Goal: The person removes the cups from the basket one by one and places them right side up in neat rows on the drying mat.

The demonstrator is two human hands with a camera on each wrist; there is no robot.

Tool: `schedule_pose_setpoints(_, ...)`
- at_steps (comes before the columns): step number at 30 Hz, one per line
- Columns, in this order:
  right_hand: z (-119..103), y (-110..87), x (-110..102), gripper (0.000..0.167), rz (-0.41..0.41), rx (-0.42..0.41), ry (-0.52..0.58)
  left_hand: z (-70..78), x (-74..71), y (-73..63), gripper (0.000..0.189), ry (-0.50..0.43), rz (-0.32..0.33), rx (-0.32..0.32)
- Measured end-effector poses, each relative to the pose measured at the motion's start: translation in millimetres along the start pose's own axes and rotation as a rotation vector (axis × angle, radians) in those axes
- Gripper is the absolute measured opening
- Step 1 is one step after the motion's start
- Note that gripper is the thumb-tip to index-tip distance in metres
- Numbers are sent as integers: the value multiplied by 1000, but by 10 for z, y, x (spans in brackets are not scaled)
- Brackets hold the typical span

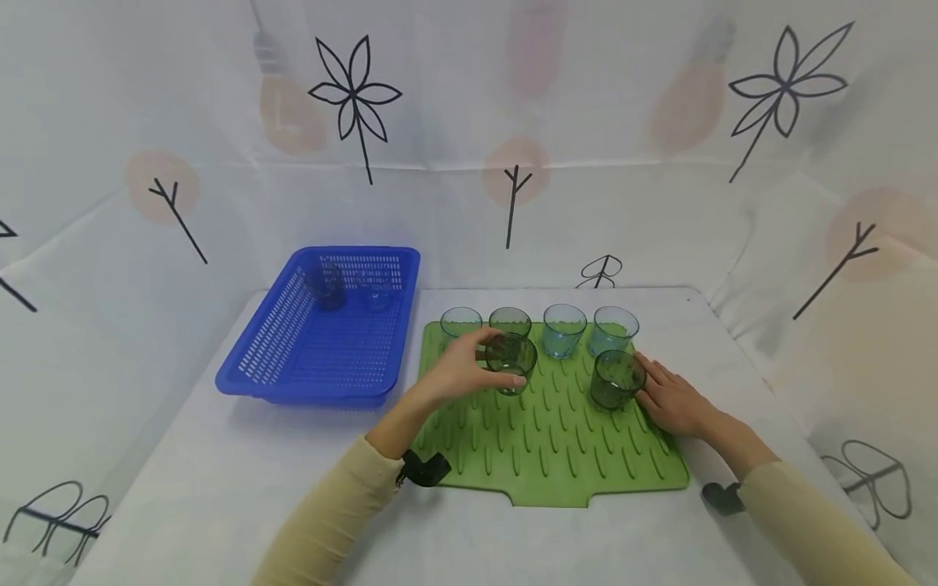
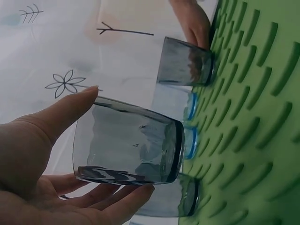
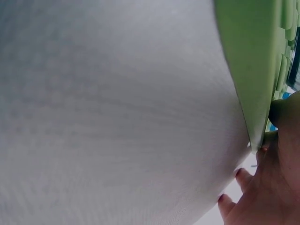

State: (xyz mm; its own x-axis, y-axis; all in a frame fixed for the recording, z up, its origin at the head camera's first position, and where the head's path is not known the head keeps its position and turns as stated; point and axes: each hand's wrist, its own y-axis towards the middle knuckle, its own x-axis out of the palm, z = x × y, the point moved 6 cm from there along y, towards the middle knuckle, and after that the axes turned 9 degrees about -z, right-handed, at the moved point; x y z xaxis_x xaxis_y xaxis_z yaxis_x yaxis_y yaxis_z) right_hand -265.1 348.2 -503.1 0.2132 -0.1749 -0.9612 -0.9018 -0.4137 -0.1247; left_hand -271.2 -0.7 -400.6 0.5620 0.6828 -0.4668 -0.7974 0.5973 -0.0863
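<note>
My left hand (image 1: 469, 368) grips a dark grey glass tumbler (image 2: 131, 140) between thumb and fingers. The tumbler is held just above the green drying mat (image 1: 542, 439), tilted on its side in the left wrist view. My right hand (image 1: 672, 400) rests at the mat's right edge, fingers extended, beside another dark grey tumbler (image 1: 617, 379) that stands on the mat. Whether it touches that tumbler cannot be told. Behind stand a pale blue tumbler (image 1: 461, 321), a dark one (image 1: 510, 321) and two blue ones, a middle one (image 1: 564, 332) and a right one (image 1: 614, 330).
Left of the mat stands a blue plastic basket (image 1: 315, 391) with a dark glass (image 1: 330, 289) and a clear glass (image 1: 378, 295) at its far end. A white cloth covers the table (image 1: 220, 488), and a patterned white curtain (image 1: 440, 122) hangs behind.
</note>
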Motion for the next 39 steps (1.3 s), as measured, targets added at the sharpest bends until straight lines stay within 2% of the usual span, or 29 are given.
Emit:
schedule_pose_setpoints(5,14,2,8,70,-4,-6,-6,26,128,99,85,-2,-22,6)
schedule_pose_setpoints(12,-90,-32,-86,57,3,8,-7,66,299,234,86,11,-59,18)
schedule_pose_setpoints(22,-73,-44,-53,57,-28,33,-4,10,548,414,83,25,-125,15)
schedule_pose_setpoints(30,-23,-16,-43,60,15,-15,-2,0,657,518,82,42,-118,9)
schedule_pose_setpoints(36,-80,-25,-74,57,22,-11,-1,-17,709,564,84,19,-117,-10)
schedule_pose_setpoints(39,-132,-35,-103,56,0,9,8,-7,728,569,84,4,-128,-4)
